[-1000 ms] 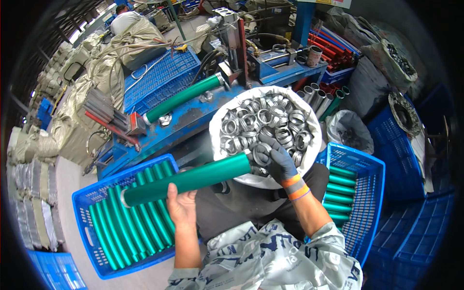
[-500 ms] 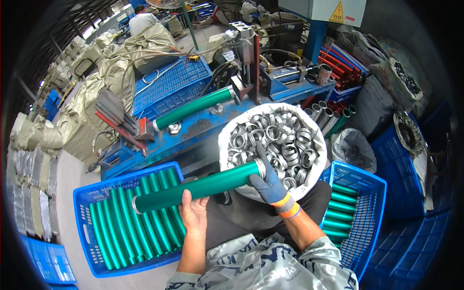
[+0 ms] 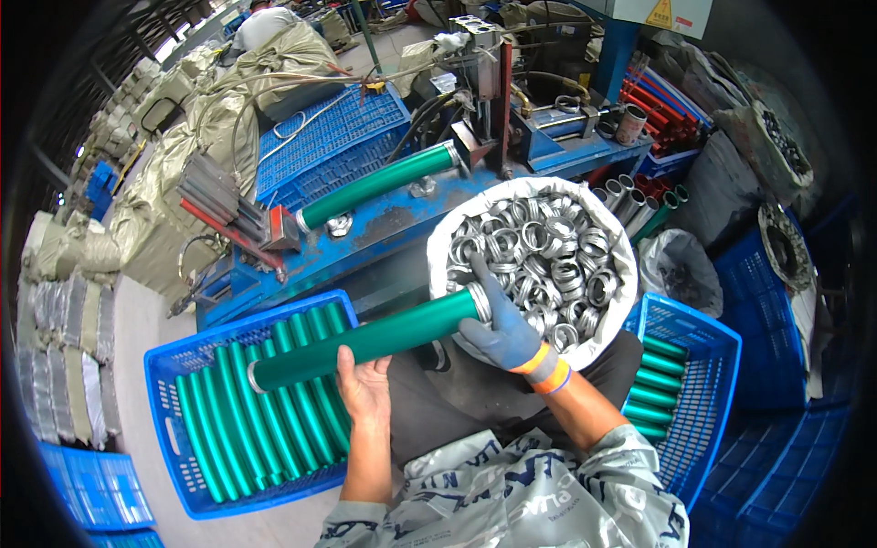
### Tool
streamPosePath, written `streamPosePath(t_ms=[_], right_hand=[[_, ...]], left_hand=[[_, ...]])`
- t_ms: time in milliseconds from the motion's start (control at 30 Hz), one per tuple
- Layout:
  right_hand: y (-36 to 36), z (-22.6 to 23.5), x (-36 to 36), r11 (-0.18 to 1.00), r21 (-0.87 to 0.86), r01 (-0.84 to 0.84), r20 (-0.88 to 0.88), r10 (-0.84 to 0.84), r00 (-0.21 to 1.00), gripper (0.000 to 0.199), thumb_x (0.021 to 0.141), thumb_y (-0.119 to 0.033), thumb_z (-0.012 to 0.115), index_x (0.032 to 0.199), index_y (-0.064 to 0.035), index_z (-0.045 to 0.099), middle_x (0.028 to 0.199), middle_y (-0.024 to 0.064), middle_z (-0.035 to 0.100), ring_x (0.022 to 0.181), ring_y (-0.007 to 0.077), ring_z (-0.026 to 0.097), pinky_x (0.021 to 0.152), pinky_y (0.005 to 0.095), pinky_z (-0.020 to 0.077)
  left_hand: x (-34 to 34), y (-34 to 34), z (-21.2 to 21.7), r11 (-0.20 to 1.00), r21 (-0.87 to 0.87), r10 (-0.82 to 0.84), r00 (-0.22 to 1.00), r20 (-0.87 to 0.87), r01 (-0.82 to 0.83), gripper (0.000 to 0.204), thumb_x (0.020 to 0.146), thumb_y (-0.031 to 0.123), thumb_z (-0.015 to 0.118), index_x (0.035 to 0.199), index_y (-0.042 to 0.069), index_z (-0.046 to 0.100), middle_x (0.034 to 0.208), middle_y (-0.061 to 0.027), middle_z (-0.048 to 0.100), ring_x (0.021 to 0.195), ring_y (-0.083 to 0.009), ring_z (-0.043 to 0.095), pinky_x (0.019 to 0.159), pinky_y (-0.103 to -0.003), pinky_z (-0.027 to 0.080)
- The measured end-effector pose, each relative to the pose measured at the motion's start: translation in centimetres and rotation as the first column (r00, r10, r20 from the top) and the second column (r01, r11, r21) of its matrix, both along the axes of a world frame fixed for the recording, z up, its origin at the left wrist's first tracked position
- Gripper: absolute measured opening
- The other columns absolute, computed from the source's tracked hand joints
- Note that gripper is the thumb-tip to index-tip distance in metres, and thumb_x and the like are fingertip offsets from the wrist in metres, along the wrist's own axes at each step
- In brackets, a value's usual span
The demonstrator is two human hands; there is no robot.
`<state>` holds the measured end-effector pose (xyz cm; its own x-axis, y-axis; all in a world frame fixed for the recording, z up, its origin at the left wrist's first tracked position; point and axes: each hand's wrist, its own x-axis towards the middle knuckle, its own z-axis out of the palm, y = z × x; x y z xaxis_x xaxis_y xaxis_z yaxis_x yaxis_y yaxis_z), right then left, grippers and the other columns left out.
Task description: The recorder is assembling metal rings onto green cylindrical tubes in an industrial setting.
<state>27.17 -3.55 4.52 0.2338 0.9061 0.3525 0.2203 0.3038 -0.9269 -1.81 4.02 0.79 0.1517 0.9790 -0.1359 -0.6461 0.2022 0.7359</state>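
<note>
Green metal, with a bright ring (image 3: 480, 303) on its right end: that's the tube (image 3: 384, 336) held over the person's lap. A second ago that ring was still in the gloved fingers, just off a bare end; now it sits on the tube, as it did half a second ago. The ring (image 3: 255, 376) at the left end was there all along.

The tube's long axis runs left to right on a slant. Its right end points up and away, toward the white sack (image 3: 440, 265) of loose rings (image 3: 534, 239); its left end comes lower and nearer, over the left crate (image 3: 157, 402).

The hands are apart. The bare left hand (image 3: 365, 388) clamps the tube near its middle, thumb on the near side, fingers below. The gloved right hand (image 3: 502, 333) is closed around the right-end ring, index finger above it and thumb below; how hard it presses, I can't tell. A second tube (image 3: 379, 187) lies over the blue bench (image 3: 370, 239), where it lay before.
</note>
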Motion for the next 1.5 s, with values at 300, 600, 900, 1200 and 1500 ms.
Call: streamPosePath(t_ms=[300,600,900,1200,1500], right_hand=[[22.2,1.7,6.9,0.991,0.004,0.131,0.338,-0.124,0.933,0.093,0.108,-0.05,0.074,0.177,0.0024,0.04,0.178,0.0311,0.047,0.163,0.0472,0.049,0.133,0.0516,0.0402],[39.9,-6.9,12.0,0.761,0.331,0.557,0.893,-0.444,0.077,0.08,0.091,-0.03,0.082,0.165,-0.0158,0.056,0.159,0.0181,0.063,0.148,0.044,0.059,0.124,0.0717,0.0412],[22.6,14.2,8.5,0.837,0.468,0.283,0.373,-0.478,0.795,0.075,0.085,-0.033,0.093,0.151,-0.0067,0.07,0.116,0.0198,0.081,0.093,0.0308,0.083,0.093,0.0411,0.0671],[-7.4,5.2,20.0,0.805,0.318,0.501,-0.374,-0.379,0.846,0.074,0.105,-0.05,0.082,0.149,0.0051,0.062,0.124,0.0172,0.077,0.101,0.0258,0.076,0.088,0.0387,0.0635],[-18.6,4.7,16.2,0.72,0.186,0.669,-0.241,-0.626,0.741,0.086,0.107,-0.054,0.071,0.166,0.0059,0.051,0.109,0.0141,0.073,0.089,0.0233,0.072,0.081,0.039,0.0601]], left_hand=[[-3.8,4.1,0.9,0.991,-0.131,0.066,0.978,0.196,-0.041,0.063,0.112,0.056,0.075,0.149,0.006,0.067,0.149,-0.0101,0.072,0.137,-0.0245,0.069,0.114,-0.042,0.059],[-3.0,6.3,2.1,0.994,-0.108,0.037,0.979,0.202,-0.016,0.053,0.117,0.04,0.073,0.153,0.003,0.061,0.154,-0.0157,0.064,0.146,-0.029,0.06,0.12,-0.046,0.054],[2.3,12.8,-1.2,0.986,-0.154,-0.049,0.993,0.112,0.066,0.068,0.116,0.032,0.076,0.167,-0.001,0.046,0.169,-0.0205,0.053,0.163,-0.0407,0.046,0.136,-0.063,0.041],[18.6,36.6,-4.6,0.989,-0.148,-0.011,0.997,0.073,0.021,0.073,0.107,0.035,0.088,0.16,-0.003,0.055,0.163,-0.0225,0.058,0.155,-0.0413,0.055,0.129,-0.058,0.051],[20.7,39.5,-8.3,0.955,-0.297,-0.009,0.999,-0.047,-0.005,0.068,0.104,0.047,0.09,0.148,0.003,0.065,0.147,-0.0243,0.068,0.139,-0.0372,0.069,0.123,-0.051,0.058]])
